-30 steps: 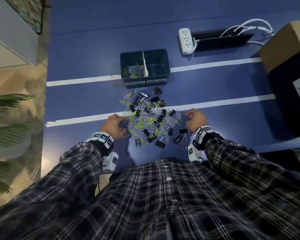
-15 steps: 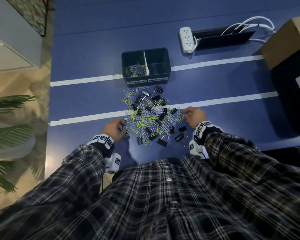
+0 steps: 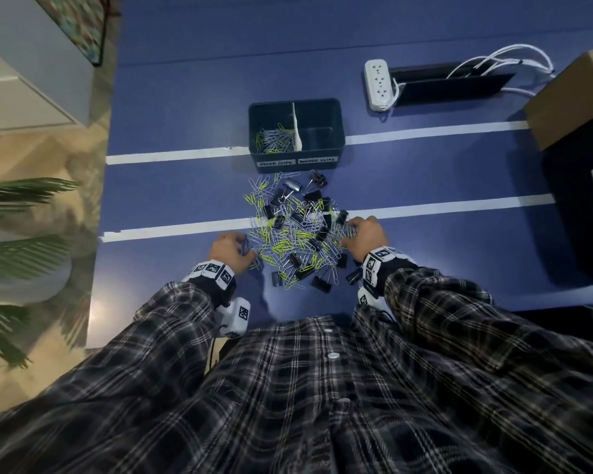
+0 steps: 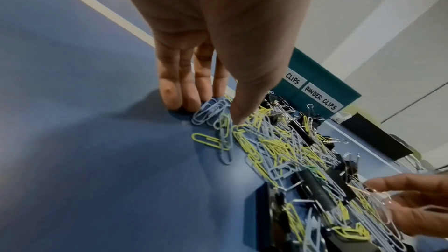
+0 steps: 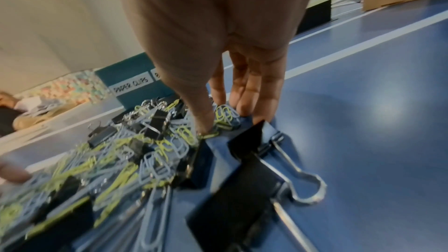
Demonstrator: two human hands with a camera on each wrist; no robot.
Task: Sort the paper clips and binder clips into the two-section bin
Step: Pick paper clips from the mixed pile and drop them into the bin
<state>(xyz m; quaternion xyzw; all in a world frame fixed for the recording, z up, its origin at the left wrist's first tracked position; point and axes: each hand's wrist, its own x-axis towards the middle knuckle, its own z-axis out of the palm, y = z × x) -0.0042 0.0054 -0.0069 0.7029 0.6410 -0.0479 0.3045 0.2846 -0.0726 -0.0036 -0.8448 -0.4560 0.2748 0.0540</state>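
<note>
A mixed pile [image 3: 293,234] of pale blue and yellow paper clips and black binder clips lies on the blue table. Beyond it stands the dark two-section bin [image 3: 338,112]; its left section, labelled PAPER CLIPS, holds paper clips [image 3: 276,140], and its right section looks empty. My left hand [image 3: 231,249] sits at the pile's left edge, where thumb and fingers pinch a few pale blue paper clips [image 4: 211,110]. At the right edge my right hand [image 3: 363,236] pinches paper clips [image 5: 224,116] between thumb and fingers. A large black binder clip [image 5: 244,160] lies just before that wrist.
A white power strip [image 3: 377,85] and a black cable tray [image 3: 449,87] lie at the back right. A cardboard box [image 3: 569,100] on a black box [image 3: 582,213] stands at the right edge. White tape lines [image 3: 172,155] cross the table. Plant leaves [image 3: 18,234] hang off the left.
My right hand has slid left into the pile's right edge and closed on paper clips. My left hand has stayed at the left edge, fingers working on clips.
</note>
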